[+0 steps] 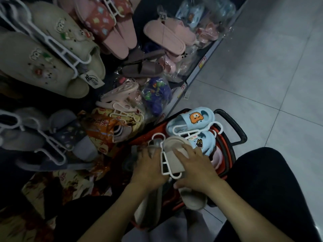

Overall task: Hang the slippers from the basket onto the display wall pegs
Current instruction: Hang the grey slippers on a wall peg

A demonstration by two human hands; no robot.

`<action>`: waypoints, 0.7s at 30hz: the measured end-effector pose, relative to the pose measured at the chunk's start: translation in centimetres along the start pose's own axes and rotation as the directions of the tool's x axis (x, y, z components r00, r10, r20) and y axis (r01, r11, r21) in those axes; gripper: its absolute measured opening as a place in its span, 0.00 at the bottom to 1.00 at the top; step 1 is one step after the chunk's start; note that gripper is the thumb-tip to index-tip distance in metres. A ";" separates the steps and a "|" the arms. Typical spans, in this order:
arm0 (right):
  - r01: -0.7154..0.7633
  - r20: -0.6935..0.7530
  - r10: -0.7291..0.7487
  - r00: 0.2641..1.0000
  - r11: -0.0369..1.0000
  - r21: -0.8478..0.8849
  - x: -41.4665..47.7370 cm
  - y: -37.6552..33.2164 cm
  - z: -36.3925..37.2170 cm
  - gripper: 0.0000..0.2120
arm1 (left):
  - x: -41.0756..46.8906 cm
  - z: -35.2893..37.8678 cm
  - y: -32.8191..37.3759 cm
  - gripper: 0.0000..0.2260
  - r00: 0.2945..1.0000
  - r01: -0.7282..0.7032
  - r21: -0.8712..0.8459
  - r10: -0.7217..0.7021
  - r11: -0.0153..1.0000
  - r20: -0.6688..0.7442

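A pair of beige slippers on a white plastic hanger lies over the red basket. My left hand grips the left slipper of the pair, fingers curled over its top. My right hand holds the right slipper, with the fingers over its strap and the thumb under its side. A pair of light blue children's slippers with cartoon patches, on its own white hanger, sits in the basket just beyond my hands. Much of the basket's inside is hidden by my hands and the slippers.
Hung pairs fill the display wall on the left: cream fluffy slippers, red patterned ones, pink ones, grey ones. Bagged slippers pile on the low shelf. Grey tiled floor lies to the right. The basket's black handle sticks out right.
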State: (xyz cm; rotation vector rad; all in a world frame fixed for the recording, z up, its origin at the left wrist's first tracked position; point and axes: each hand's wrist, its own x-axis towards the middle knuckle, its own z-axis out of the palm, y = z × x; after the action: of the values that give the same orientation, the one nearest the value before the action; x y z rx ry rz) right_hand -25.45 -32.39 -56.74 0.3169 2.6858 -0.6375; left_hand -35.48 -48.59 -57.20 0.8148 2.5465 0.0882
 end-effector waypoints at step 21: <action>-0.059 -0.174 0.099 0.980 0.973 0.223 -2.8 -2.1 -1.0 0.41 | -6.7 -2.5 -0.4 0.31 0.965 -0.097 -0.332 0.008 0.938 -0.261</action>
State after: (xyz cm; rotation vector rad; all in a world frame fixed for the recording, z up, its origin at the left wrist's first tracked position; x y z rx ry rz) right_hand -23.80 -34.14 -53.98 0.5637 2.7631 -0.9202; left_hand -31.98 -52.52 -52.30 0.7723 2.6333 0.6764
